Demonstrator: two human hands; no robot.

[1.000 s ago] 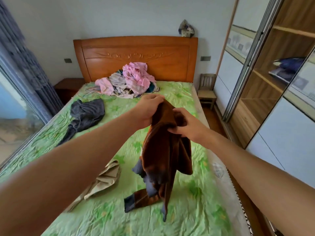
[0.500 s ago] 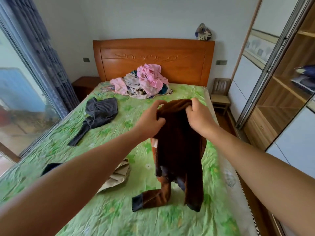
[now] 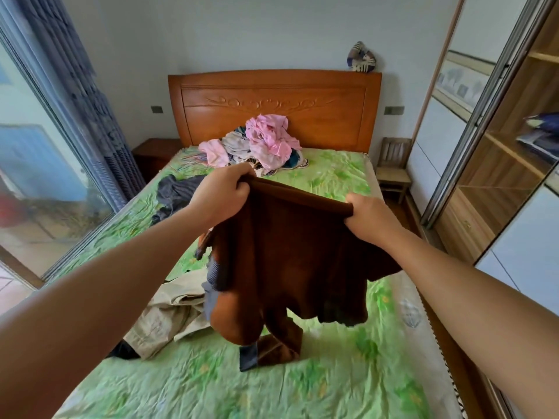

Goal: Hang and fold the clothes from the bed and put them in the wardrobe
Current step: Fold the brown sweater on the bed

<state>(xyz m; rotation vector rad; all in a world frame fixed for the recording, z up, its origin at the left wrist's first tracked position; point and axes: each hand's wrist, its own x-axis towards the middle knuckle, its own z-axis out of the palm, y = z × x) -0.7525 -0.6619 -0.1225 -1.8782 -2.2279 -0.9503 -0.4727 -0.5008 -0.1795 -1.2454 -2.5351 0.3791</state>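
Left hand [image 3: 222, 192]: closed into a fist on the upper left corner of the brown garment [image 3: 290, 255], fingers curled over its rolled edge.
Right hand [image 3: 367, 217]: clamped on the upper right corner of the same edge, knuckles up; the two hands are held apart, so the edge runs taut and straight between them.
Brown garment: thick, soft, finely ribbed fabric in rust brown with slate-blue cuffs; it hangs in a broad sheet above the bed [image 3: 348, 373], its lower folds and one cuff bunched on the sheet.
Bed: covered in a crinkled, glossy green sheet with a leafy print; carved orange wooden headboard [image 3: 272, 104] at its far end.
Beige garment [image 3: 169, 316]: stiff, creased cloth lying crumpled on the bed, just left of the brown garment's hanging folds.
Grey garment [image 3: 175, 192]: dark, limp, lying flat on the bed behind the left hand.
Pile of clothes [image 3: 260, 143]: rumpled pink and pale pieces heaped on the bed against the headboard.
Wardrobe [image 3: 514, 164]: right of the bed, open wood-grain shelves behind a metal-framed sliding door, dark folded items on one shelf.
Wooden chair [image 3: 393, 167]: small, slatted, between the bed and the wardrobe.
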